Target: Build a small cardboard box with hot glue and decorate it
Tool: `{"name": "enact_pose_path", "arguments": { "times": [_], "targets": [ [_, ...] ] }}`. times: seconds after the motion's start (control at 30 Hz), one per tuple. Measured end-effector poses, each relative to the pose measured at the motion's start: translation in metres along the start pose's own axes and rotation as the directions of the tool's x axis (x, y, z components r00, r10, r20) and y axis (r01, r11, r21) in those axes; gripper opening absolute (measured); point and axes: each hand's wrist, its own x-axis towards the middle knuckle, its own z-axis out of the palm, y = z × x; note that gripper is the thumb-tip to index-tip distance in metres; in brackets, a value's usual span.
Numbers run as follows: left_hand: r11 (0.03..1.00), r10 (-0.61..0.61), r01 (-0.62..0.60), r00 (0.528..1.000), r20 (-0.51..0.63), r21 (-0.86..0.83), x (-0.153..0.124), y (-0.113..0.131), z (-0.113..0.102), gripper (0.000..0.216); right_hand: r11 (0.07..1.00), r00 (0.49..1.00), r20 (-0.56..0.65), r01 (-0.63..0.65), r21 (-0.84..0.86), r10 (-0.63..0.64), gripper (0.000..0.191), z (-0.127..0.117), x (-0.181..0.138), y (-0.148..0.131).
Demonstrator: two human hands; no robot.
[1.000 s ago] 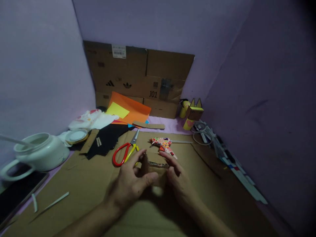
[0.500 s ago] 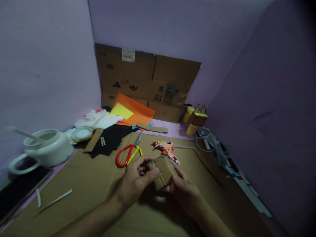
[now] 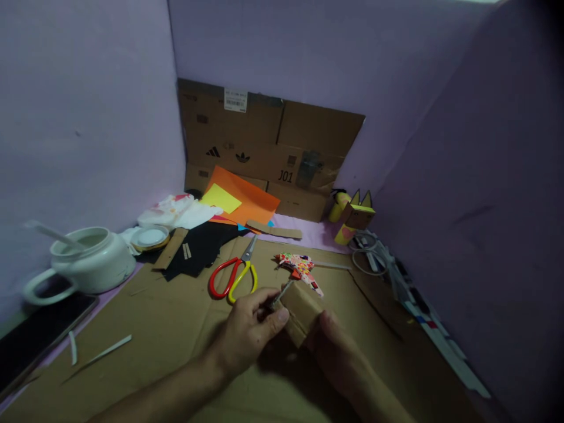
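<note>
While lifted just above the cardboard sheet [image 3: 145,329], small cardboard box [image 3: 300,311] held between both hands, low of centre in head view. Left hand [image 3: 247,333] closed on box from 9 o'clock, thumb pressed on its near face. Right hand [image 3: 331,342] gripping from 4 o'clock, fingers partly hidden. Scissors [image 3: 232,276] at 10 o'clock from box, apart. Patterned glue gun [image 3: 299,267] at 12 o'clock, near. White pot [image 3: 90,264] far at 9 o'clock.
</note>
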Motion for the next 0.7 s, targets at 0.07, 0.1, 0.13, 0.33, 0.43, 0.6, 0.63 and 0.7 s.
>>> {"name": "enact_pose_path", "arguments": {
  "times": [0.07, 0.1, 0.13, 0.33, 0.43, 0.6, 0.63, 0.7],
  "targets": [
    [0.985, 0.048, -0.045, 0.999, -0.014, 0.164, 0.002, 0.0, -0.005, 0.039, 0.997, 0.998, -0.052, -0.015, 0.071, 0.019, 0.043, -0.001, 0.0, -0.004],
    [0.952, 0.086, -0.066, 0.995, -0.055, 0.298, 0.004, 0.0, -0.01, 0.038, 0.991, 0.996, -0.079, -0.028, 0.13, 0.038, 0.039, -0.003, 0.0, -0.006],
    [0.89, 0.137, -0.07, 0.984, -0.117, 0.45, 0.006, 0.0, -0.017, 0.036, 0.979, 0.992, -0.108, -0.04, 0.199, 0.062, 0.034, -0.005, 0.001, -0.008],
    [0.234, 0.193, 0.202, 0.949, -0.249, 0.951, 0.023, -0.006, -0.055, 0.034, 0.894, 0.958, -0.209, -0.087, 0.439, 0.195, 0.026, -0.012, 0.004, -0.015],
    [0.086, 0.122, 0.226, 0.964, -0.235, 0.97, 0.028, -0.012, -0.061, 0.039, 0.885, 0.953, -0.228, -0.077, 0.46, 0.201, 0.025, -0.011, 0.004, -0.015],
    [0.133, 0.04, 0.246, 0.967, -0.253, 0.96, 0.036, -0.009, -0.064, 0.05, 0.883, 0.965, -0.198, -0.062, 0.466, 0.172, 0.02, -0.007, 0.003, -0.016],
    [0.145, 0.029, 0.256, 0.964, -0.263, 0.956, 0.037, -0.007, -0.065, 0.05, 0.881, 0.967, -0.192, -0.06, 0.468, 0.168, 0.019, -0.006, 0.003, -0.016],
    [0.172, 0.01, 0.292, 0.954, -0.298, 0.941, 0.038, -0.004, -0.067, 0.047, 0.877, 0.968, -0.189, -0.057, 0.478, 0.166, 0.022, -0.006, 0.003, -0.017]
  ]
}}
